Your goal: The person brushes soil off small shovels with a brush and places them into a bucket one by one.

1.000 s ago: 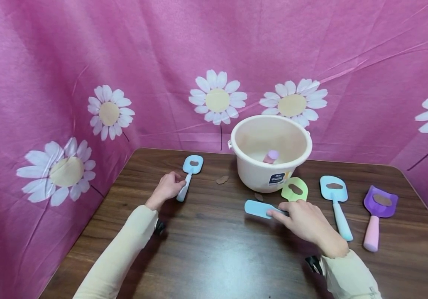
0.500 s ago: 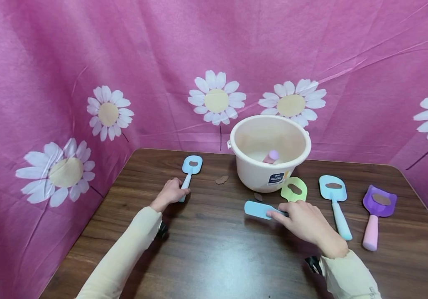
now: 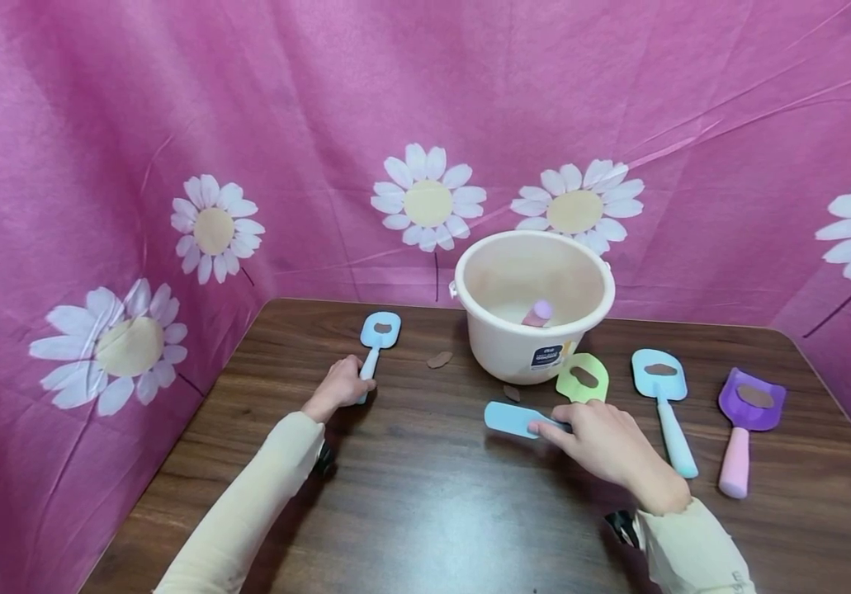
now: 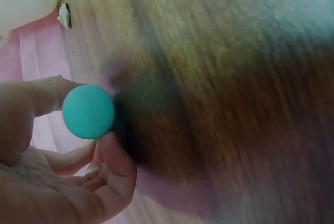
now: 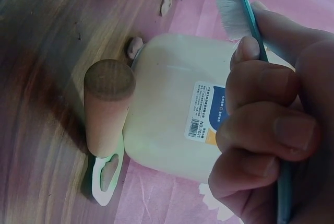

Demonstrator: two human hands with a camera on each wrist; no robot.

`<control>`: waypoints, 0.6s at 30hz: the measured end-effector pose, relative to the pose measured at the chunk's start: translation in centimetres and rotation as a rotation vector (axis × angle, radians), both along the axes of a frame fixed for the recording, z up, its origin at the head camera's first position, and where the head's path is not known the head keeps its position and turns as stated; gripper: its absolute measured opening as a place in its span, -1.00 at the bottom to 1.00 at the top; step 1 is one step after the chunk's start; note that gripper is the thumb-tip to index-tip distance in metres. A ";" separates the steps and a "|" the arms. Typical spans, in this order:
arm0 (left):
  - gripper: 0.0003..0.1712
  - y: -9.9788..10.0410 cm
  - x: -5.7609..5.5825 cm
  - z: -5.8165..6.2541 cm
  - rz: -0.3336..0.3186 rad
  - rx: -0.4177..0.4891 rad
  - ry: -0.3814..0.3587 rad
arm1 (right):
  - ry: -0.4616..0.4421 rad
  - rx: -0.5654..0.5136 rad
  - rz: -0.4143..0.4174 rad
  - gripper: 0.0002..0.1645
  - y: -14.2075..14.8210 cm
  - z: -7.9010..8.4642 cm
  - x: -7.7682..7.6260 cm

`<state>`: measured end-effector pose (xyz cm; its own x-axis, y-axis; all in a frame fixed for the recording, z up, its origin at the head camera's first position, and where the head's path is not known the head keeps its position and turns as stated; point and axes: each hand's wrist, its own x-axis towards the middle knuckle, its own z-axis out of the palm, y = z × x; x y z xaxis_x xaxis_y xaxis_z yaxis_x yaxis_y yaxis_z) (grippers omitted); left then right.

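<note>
A small light-blue toy shovel is at the back left, a brown flat patch on its blade. My left hand grips its handle; the left wrist view shows thumb and fingers round the handle's round turquoise end. I cannot tell whether the handle is clear of the tabletop. My right hand holds a blue brush in front of the bucket. White bristles show in the right wrist view, with the fingers curled round the brush's handle. A cream bucket holds something with a pink-purple handle.
Beside the bucket lies a green shovel, its handle near my right hand. Further right are another light-blue shovel and a purple shovel. Loose brown pieces lie on the wooden table. Pink flowered cloth hangs behind.
My left hand has moved slightly right and closed round the blue shovel's handle, which its thumb side was touching before. The right hand and brush have stayed in place.
</note>
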<state>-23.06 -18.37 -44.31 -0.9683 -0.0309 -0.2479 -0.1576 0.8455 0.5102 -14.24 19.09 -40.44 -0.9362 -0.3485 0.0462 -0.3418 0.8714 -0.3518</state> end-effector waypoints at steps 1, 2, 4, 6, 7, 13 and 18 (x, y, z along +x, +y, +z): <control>-0.61 0.0 0.0 0.0 0.004 0.009 -0.004 | 0.000 0.000 -0.001 -0.39 0.0 0.0 0.0; -0.61 0.1 -0.1 0.0 0.008 0.017 -0.009 | 0.000 -0.001 -0.001 -0.39 0.0 0.0 0.0; -0.63 0.1 -0.1 0.1 0.017 0.033 -0.014 | -0.003 0.001 -0.005 -0.39 0.0 0.0 0.0; -0.65 0.1 -0.2 0.1 0.026 0.045 -0.014 | -0.006 0.002 -0.009 -0.39 0.0 0.0 0.0; -0.67 0.2 -0.2 0.1 0.028 0.048 -0.010 | -0.007 0.002 -0.010 -0.39 0.1 0.0 0.0; -0.71 0.4 -0.3 0.2 0.044 0.086 -0.011 | 0.000 0.004 -0.007 -0.39 0.2 -0.1 0.1; -0.69 0.3 -0.3 0.1 0.061 0.128 -0.022 | -0.005 0.005 -0.005 -0.38 0.3 -0.2 0.1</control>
<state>-23.39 -18.12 -44.20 -0.9598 -0.0568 -0.2750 -0.2196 0.7622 0.6090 -14.14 19.34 -40.62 -0.9382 -0.3437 0.0402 -0.3355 0.8749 -0.3493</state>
